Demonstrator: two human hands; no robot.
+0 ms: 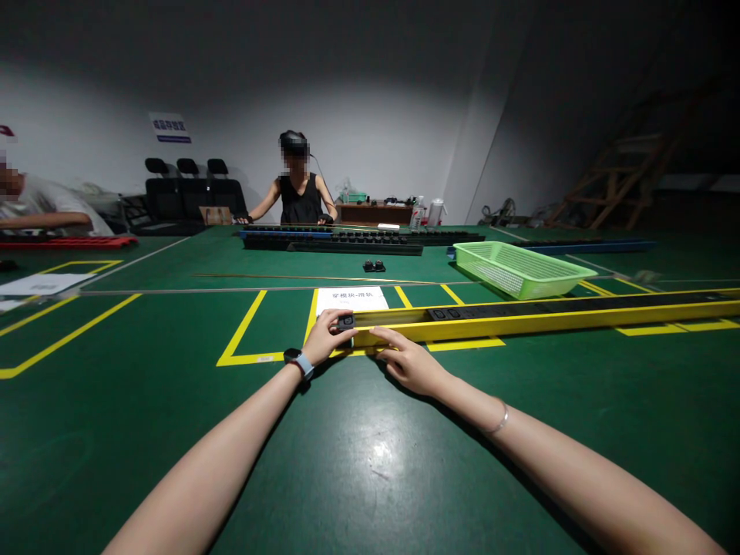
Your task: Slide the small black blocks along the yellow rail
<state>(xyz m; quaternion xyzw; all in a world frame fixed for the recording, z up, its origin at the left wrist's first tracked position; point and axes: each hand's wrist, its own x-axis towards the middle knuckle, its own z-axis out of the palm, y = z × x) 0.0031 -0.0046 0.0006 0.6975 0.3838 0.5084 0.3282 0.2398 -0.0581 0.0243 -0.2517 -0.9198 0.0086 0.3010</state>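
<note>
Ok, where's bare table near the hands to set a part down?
Bare green table lies between the forearms, and left of the left hand inside the yellow tape box. It is crowded at the yellow rail, where the left hand holds a small black block at its end, the right hand rests, and the green basket sits behind.

I'm looking into an assembly workshop: one wide green-matted worktable (173, 432) marked off in yellow tape bays (243, 324), a white printed label sheet (352, 297) in one bay, long black socket rails (332, 240) and a long yellow metal rail (549, 317) laid out, a light-green plastic mesh basket (517, 267), and other seated workers (299, 193) at rails of their own.
</note>
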